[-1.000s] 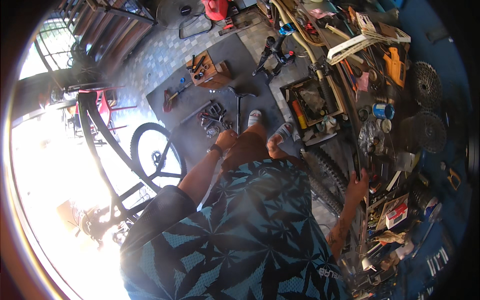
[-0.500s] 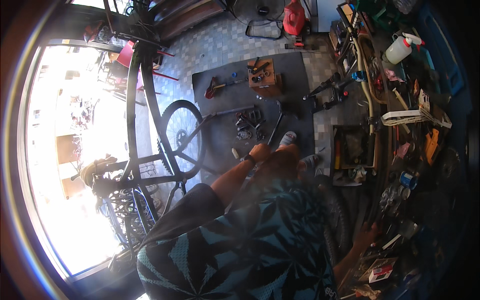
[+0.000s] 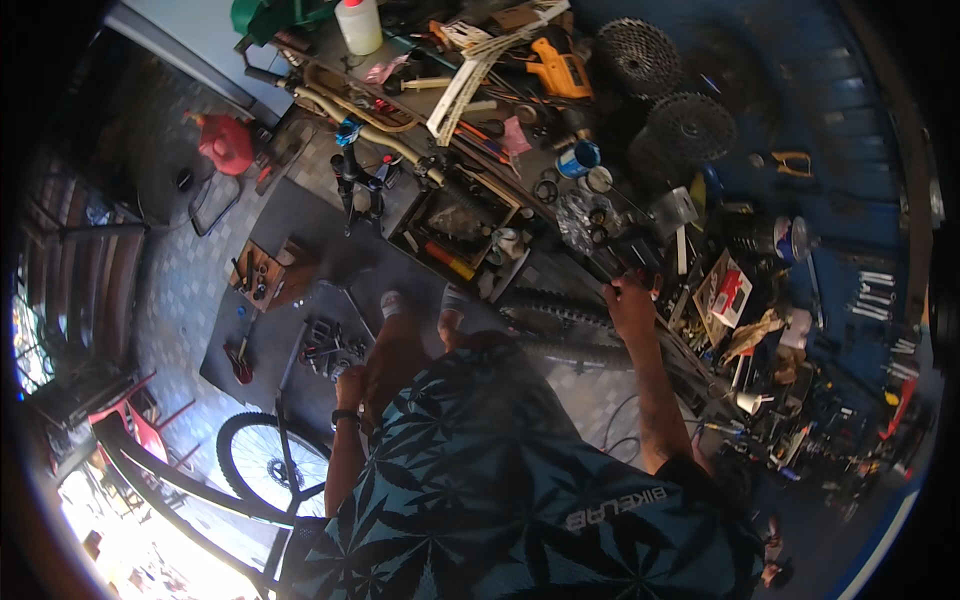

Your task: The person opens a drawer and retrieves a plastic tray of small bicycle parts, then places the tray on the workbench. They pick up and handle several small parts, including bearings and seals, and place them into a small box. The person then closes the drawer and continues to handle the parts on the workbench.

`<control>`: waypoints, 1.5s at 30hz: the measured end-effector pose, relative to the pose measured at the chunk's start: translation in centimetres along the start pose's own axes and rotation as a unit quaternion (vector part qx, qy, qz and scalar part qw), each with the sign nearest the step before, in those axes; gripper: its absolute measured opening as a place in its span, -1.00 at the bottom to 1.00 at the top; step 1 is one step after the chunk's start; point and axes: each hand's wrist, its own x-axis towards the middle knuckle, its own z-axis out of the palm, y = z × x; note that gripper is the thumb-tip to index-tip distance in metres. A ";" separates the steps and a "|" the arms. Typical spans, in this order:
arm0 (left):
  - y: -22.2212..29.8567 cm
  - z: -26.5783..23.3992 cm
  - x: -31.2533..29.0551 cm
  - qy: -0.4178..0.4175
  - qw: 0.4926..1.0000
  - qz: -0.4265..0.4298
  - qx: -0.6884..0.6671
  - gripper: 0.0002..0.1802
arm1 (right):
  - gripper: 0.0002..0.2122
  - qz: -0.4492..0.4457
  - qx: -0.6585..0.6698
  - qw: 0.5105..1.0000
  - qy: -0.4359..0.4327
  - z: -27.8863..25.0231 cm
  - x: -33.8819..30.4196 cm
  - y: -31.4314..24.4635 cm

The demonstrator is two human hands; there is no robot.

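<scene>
My right hand [image 3: 632, 305] reaches over the front edge of the cluttered workbench. Its fingers are curled together among dark small parts, and what they hold, if anything, is hidden. Beside it lie a crumpled clear plastic bag [image 3: 588, 222] and a red-and-white box [image 3: 732, 290]. Low by my bent leg, my left hand [image 3: 350, 385] has its fingers closed; I cannot make out anything in them. Near that hand, several metal bike parts [image 3: 325, 345] lie on the dark floor mat [image 3: 225, 335]. A mountain bike tyre [image 3: 560, 308] stands under the bench, near my right forearm.
A wooden block [image 3: 272, 275] with tools stands on the mat. A bicycle wheel [image 3: 228, 450] and frame are at the lower left. The bench holds a yellow-orange power drill [image 3: 560, 68], a blue can [image 3: 578, 158] and an open tray [image 3: 408, 238]. Cassettes [image 3: 640, 55] hang behind.
The view has swung right toward the workbench, so the bench now fills the middle and right. My right hand remains at the bench, and my left hand remains low by my leg.
</scene>
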 end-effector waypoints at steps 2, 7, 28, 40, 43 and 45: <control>1.0 -0.8 0.0 0.002 0.999 0.010 -0.043 -0.63 | -0.77 0.012 -0.001 0.999 0.036 -0.4 0.0 -0.5; 7.7 -3.8 1.1 0.061 0.994 0.088 0.012 -0.64 | -0.76 0.059 0.154 0.986 0.017 -1.3 -1.1 -3.2; 56.7 -0.1 -3.2 0.049 0.815 0.576 0.031 -0.66 | -0.65 0.066 0.343 0.925 0.150 3.1 1.9 -11.8; 58.2 0.6 1.0 0.088 0.849 0.521 -0.025 -0.89 | -0.62 0.208 0.277 0.924 0.163 4.2 3.1 -9.5; 58.6 0.2 1.0 0.107 0.844 0.525 -0.011 -0.89 | -0.63 0.227 0.262 0.927 0.142 4.2 3.6 -9.7; 58.9 -0.1 0.9 0.092 0.852 0.515 -0.005 -0.88 | -0.64 0.236 0.249 0.929 0.137 4.3 3.9 -9.9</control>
